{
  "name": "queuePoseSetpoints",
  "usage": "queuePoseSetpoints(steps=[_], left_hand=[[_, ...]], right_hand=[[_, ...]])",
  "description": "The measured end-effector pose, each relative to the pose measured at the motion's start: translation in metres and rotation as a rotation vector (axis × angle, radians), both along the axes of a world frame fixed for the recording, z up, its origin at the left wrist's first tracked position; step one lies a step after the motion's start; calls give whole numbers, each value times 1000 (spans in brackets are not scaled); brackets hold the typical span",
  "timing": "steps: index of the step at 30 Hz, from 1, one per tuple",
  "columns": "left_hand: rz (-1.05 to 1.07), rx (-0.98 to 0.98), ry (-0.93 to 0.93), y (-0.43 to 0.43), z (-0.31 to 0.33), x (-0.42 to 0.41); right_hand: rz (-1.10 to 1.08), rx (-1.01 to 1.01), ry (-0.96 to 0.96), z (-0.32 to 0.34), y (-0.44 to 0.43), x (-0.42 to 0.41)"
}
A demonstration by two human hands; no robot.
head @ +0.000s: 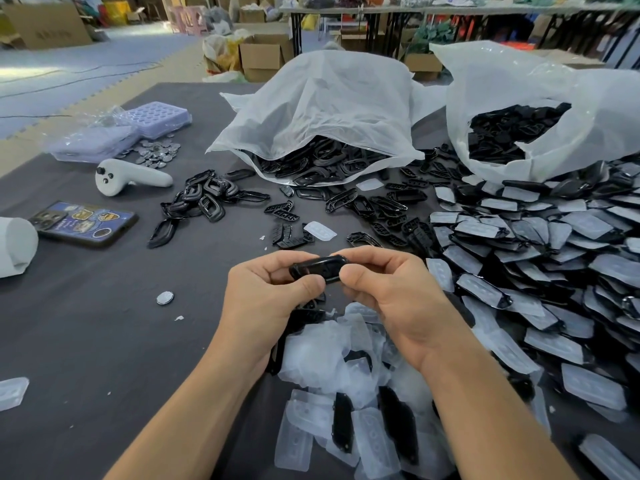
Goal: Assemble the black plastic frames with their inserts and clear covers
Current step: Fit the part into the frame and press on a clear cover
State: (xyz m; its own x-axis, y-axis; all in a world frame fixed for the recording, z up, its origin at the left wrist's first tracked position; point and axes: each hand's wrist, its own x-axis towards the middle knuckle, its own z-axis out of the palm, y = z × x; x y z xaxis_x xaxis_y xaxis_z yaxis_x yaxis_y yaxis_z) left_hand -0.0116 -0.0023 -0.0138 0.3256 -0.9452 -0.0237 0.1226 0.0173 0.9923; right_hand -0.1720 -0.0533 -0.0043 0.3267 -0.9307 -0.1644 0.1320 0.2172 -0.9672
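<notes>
Both hands hold one glossy black plastic frame above the dark table. My left hand pinches its left end between thumb and curled fingers. My right hand grips its right end, thumb on the near edge. Below my wrists lies a heap of clear covers mixed with a few black pieces. Loose black frames and black inserts are scattered beyond my hands. A big pile of assembled pieces, clear side up, fills the right.
Two white plastic bags of black parts lie open at the back. At the left are a white controller, a phone, small metal discs and clear trays. One disc lies near my left hand.
</notes>
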Motion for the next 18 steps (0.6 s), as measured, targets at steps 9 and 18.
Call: queuePoseSetpoints(steps=[9,18], left_hand=[[-43,-37,-65,-1,-3,1],[-52,-18,23,-4,-4,-2]], right_hand=[[-72,72,15,0,-2,0],[-4,98,-49,4,-2,-1]])
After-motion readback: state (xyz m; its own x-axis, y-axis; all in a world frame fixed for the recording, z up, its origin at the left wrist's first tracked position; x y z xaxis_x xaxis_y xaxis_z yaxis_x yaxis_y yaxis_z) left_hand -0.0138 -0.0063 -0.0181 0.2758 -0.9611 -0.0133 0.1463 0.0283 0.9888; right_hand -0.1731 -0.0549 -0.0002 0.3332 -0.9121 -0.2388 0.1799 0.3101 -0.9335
